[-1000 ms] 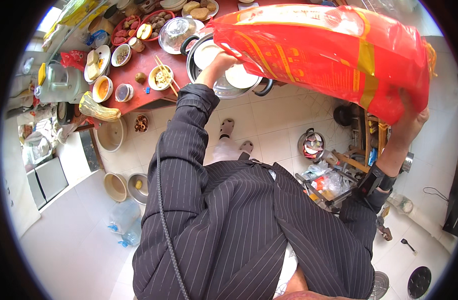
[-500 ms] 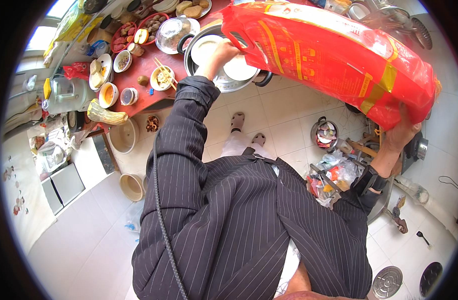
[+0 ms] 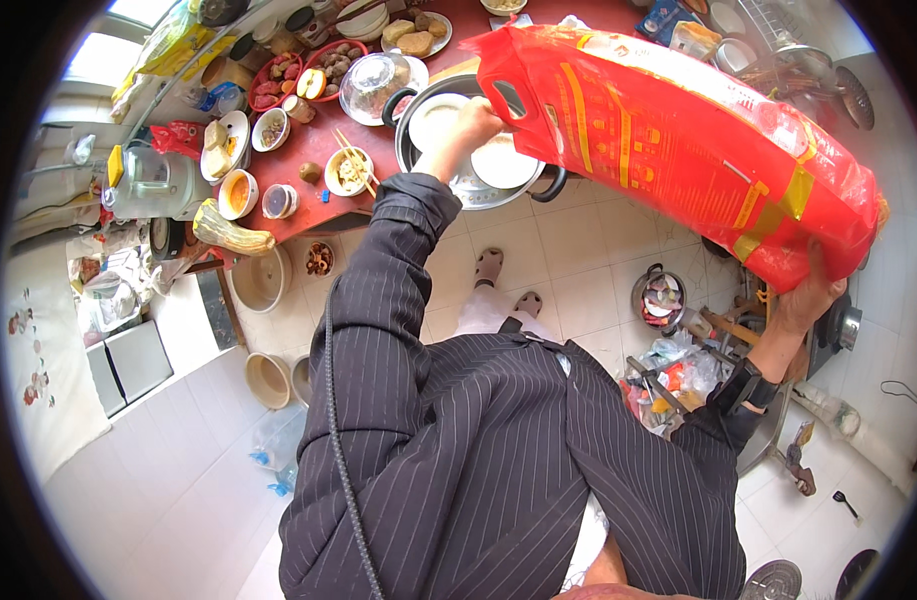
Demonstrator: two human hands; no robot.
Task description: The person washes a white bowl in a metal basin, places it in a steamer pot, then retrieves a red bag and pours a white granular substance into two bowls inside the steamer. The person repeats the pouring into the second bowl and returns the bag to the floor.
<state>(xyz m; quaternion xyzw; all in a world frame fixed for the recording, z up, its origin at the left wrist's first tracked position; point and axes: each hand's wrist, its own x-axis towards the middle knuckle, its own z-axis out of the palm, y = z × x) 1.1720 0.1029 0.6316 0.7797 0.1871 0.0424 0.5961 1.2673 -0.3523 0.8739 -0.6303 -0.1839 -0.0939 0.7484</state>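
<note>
A large red plastic bag (image 3: 678, 150) with yellow print and a handle cut-out lies tilted across the upper right, held in both hands. My left hand (image 3: 468, 132) is closed on its left end, beside the cut-out. At the lower right end, my right hand (image 3: 806, 298) grips the bag from below, with some fingers hidden behind it. Beneath the left end stands a steamer pot (image 3: 478, 199) with black side handles, at the edge of the red table. Two round white dishes (image 3: 501, 165) sit in it, partly hidden by my left hand and the bag.
On the red table (image 3: 308, 205) stand a bowl with chopsticks (image 3: 349, 172), a bowl of orange liquid (image 3: 238, 194), red baskets of vegetables and a long squash (image 3: 233, 232). A pot of scraps (image 3: 658, 298) and a heap of plastic bags (image 3: 683, 370) are on the floor at right.
The whole scene has shifted slightly right and down in the picture. Both hands keep their hold on the red bag, its left end still by the pot.
</note>
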